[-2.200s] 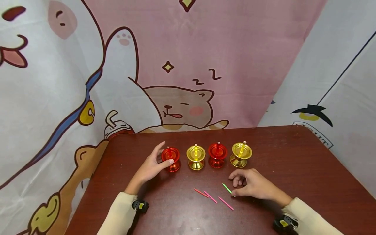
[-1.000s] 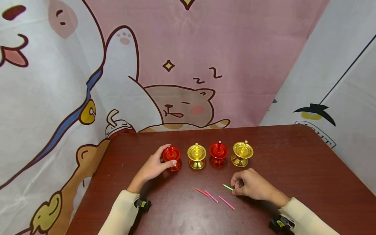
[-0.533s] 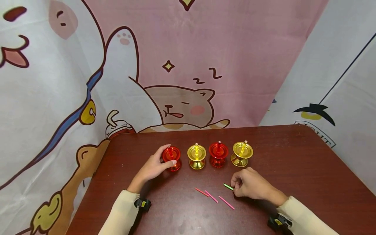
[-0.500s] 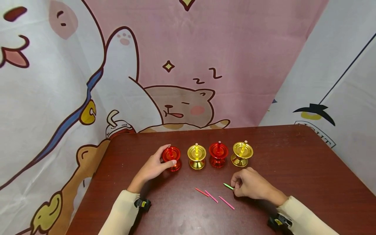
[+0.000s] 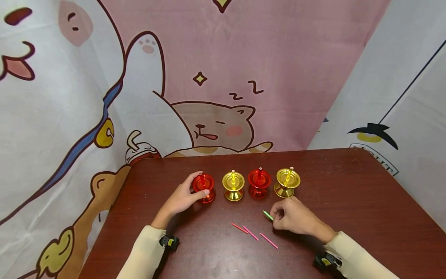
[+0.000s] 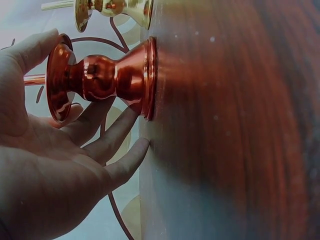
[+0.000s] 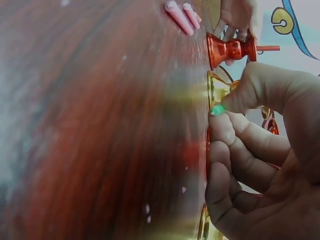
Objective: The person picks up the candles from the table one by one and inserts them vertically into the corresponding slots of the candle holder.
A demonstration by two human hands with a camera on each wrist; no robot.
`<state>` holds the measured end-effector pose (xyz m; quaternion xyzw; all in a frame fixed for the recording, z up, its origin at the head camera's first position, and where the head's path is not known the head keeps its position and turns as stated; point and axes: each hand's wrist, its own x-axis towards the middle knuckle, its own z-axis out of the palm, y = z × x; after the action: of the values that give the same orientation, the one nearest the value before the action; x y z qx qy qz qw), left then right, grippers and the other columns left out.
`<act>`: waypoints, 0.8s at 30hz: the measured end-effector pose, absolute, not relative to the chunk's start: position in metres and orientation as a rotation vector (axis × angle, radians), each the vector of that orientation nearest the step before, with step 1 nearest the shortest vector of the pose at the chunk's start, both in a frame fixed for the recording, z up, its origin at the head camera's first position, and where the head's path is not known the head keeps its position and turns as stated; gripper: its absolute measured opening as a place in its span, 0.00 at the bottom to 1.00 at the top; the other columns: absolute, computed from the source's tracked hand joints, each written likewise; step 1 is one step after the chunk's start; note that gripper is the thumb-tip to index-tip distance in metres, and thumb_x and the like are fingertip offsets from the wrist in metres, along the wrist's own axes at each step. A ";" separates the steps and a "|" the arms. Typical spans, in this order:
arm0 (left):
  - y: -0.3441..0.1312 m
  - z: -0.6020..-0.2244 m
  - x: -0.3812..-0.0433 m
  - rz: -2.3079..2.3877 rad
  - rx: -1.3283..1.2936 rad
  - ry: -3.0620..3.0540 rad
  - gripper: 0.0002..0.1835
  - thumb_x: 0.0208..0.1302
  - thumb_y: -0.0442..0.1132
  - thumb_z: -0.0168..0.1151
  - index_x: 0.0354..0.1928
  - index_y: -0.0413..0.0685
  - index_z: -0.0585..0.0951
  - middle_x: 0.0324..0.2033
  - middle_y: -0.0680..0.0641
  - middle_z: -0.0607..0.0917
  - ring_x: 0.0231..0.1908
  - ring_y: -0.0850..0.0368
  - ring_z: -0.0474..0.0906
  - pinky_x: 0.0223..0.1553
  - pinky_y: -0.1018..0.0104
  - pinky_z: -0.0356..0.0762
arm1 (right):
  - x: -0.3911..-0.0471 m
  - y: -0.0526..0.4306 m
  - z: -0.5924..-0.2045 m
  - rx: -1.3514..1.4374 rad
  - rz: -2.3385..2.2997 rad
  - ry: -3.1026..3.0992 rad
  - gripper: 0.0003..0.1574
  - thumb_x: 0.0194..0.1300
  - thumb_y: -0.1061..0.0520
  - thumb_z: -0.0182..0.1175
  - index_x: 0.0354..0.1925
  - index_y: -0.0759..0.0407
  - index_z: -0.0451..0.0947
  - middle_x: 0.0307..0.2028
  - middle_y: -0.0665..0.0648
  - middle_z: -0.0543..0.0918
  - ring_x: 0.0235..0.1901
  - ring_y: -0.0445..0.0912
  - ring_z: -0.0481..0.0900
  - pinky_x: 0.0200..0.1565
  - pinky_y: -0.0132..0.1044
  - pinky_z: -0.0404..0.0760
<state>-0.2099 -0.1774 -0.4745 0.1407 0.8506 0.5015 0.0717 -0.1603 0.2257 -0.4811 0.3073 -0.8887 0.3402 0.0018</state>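
Note:
In the head view my left hand point(image 5: 179, 198) holds the leftmost red candle holder point(image 5: 203, 183), thumb and fingers around its dish. The left wrist view shows its shiny red stem point(image 6: 100, 77) standing on the table, a thin tube rising from the dish. My right hand point(image 5: 296, 217) pinches a thin green candle point(image 5: 267, 215) between thumb and forefinger, low over the table. Only the green candle's end point(image 7: 217, 109) shows in the right wrist view. Left of that hand lie a pink candle point(image 5: 268, 240), another pink candle point(image 5: 251, 233) and an orange-red candle point(image 5: 239, 228).
To the right of the held holder stand a gold candle holder point(image 5: 233, 186), a second red holder point(image 5: 259, 184) and a second gold holder point(image 5: 286, 183), in a row. All are on a dark brown table point(image 5: 348, 186). A cartoon-printed cloth point(image 5: 285, 58) hangs behind.
My right hand has taken hold of the green candle and moved it slightly away from me and to the left. My left hand has closed around the red candle holder and since stayed put.

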 end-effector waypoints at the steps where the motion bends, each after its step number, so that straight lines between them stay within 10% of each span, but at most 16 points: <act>1: -0.177 -0.474 -0.210 1.507 0.421 2.557 0.42 0.75 0.45 0.72 0.83 0.42 0.64 0.69 0.35 0.81 0.66 0.37 0.82 0.67 0.39 0.78 | -0.161 0.225 -0.481 0.964 1.071 -2.777 0.17 0.46 0.67 0.72 0.25 0.43 0.83 0.21 0.33 0.74 0.22 0.29 0.70 0.27 0.30 0.72; 24: -0.176 -0.474 -0.209 1.549 0.418 2.523 0.39 0.75 0.42 0.72 0.81 0.41 0.65 0.68 0.36 0.81 0.67 0.37 0.81 0.69 0.38 0.76 | -0.164 0.188 -0.476 0.968 1.166 -2.673 0.17 0.49 0.68 0.69 0.27 0.44 0.82 0.20 0.33 0.76 0.19 0.28 0.74 0.26 0.31 0.76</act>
<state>-0.2093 -0.1761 -0.4739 0.1395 0.8414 0.5166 0.0757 -0.1644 0.1883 -0.4760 0.3150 -0.8694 0.3792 0.0346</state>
